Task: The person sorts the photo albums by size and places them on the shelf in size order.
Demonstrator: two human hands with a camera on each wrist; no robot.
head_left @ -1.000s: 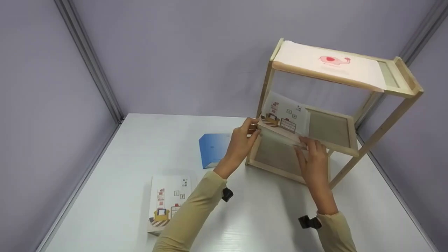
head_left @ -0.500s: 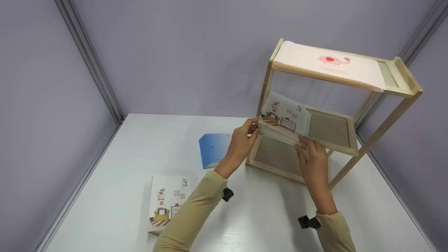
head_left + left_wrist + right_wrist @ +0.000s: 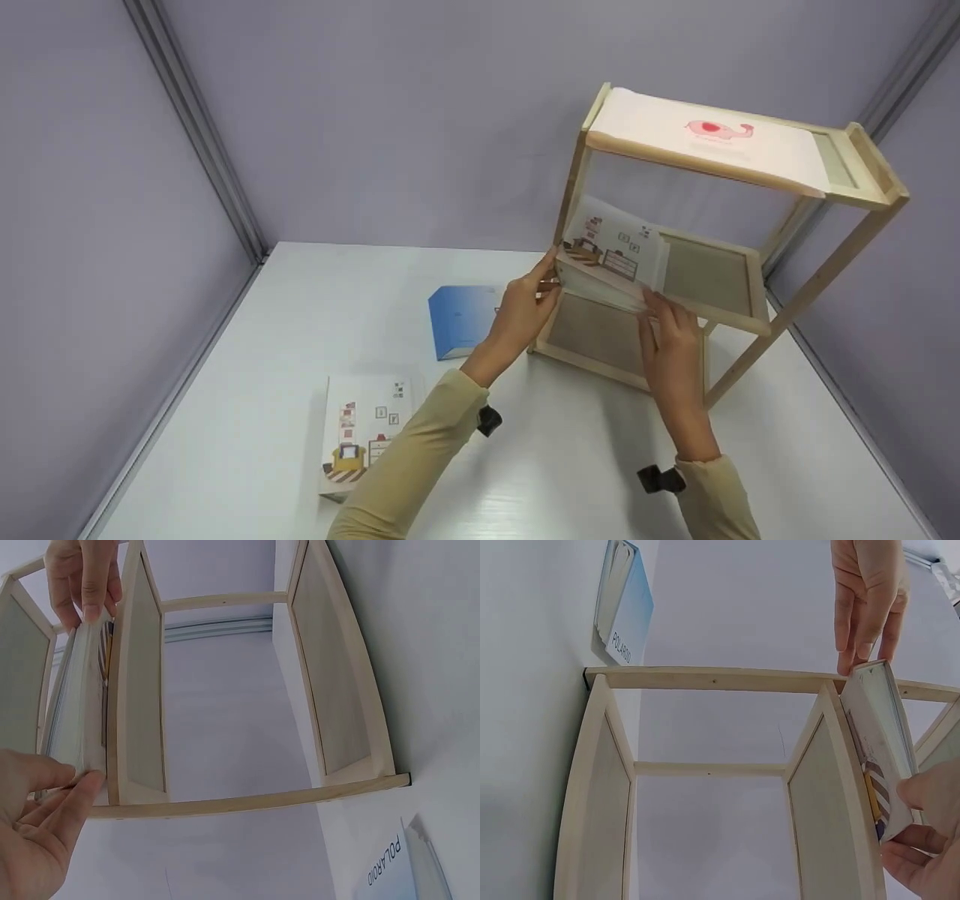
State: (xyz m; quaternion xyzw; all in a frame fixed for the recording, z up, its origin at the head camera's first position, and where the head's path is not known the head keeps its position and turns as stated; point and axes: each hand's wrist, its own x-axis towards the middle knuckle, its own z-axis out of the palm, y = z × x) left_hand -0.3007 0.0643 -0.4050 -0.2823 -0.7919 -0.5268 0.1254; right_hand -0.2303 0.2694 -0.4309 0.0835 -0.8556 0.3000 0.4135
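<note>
A thick white book (image 3: 611,244) with furniture drawings on its cover lies on the middle shelf of a small wooden rack (image 3: 716,274). Its front edge juts out over the shelf's front, and the pages show as a pale block in the left wrist view. My left hand (image 3: 525,304) pinches the book's left end beside the rack's front post. At the right front corner, my right hand (image 3: 673,341) grips the book between thumb and fingers. Both hands also appear at opposite ends of the book (image 3: 877,739) in the right wrist view.
A matching white book (image 3: 364,427) lies on the white table (image 3: 262,390) at the left, partly behind the left sleeve. Beyond it is a blue book (image 3: 461,319) marked POLAROID. A white cloth (image 3: 697,139) with a pink elephant covers the rack's top. Walls enclose the table.
The book's front edge has tilted up a little, so more of the page block shows. My left fingers have shifted slightly up the book's end; the right hand has barely moved.
</note>
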